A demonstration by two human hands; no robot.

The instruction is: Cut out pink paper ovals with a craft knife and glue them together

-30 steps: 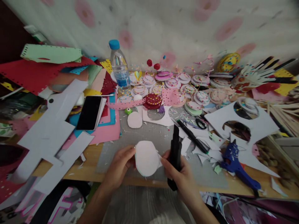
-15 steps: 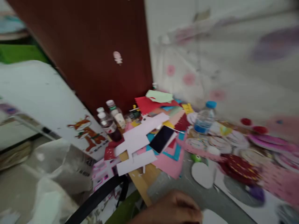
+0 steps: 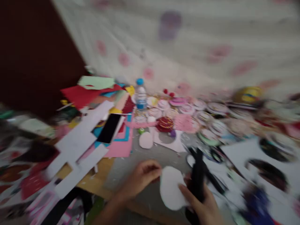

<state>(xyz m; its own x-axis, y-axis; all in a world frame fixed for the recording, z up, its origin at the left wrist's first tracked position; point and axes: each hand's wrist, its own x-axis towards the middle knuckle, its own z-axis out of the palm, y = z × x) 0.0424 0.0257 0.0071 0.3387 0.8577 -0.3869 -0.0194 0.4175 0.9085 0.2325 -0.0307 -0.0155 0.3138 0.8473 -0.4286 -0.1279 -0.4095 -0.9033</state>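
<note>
My left hand [image 3: 146,175] is closed, its fingertips at the left edge of a rounded white paper cutout [image 3: 172,189]. My right hand [image 3: 202,203] grips that cutout from the other side, one digit lying on its face. A long black tool [image 3: 198,175] also sits in my right hand; blur hides its exact kind. Beyond the hands, a second white rounded cutout [image 3: 146,140] lies on the grey mat [image 3: 126,162]. Near it are a small green ball-like piece [image 3: 141,131] and a dark red oval piece with yellow marks [image 3: 164,124].
Coloured paper [image 3: 82,95] and white strips [image 3: 79,134] are heaped at the left around a phone [image 3: 109,128]. A water bottle [image 3: 141,95] stands near the curtain. Several round decorated pieces [image 3: 187,108] line the back. Cut white sheets [image 3: 236,153] and dark blue crumpled material [image 3: 255,200] lie right.
The view has swung right, away from the door and two drink bottles. Both hands, the white cutout and the black tool now show fully near the bottom centre.
</note>
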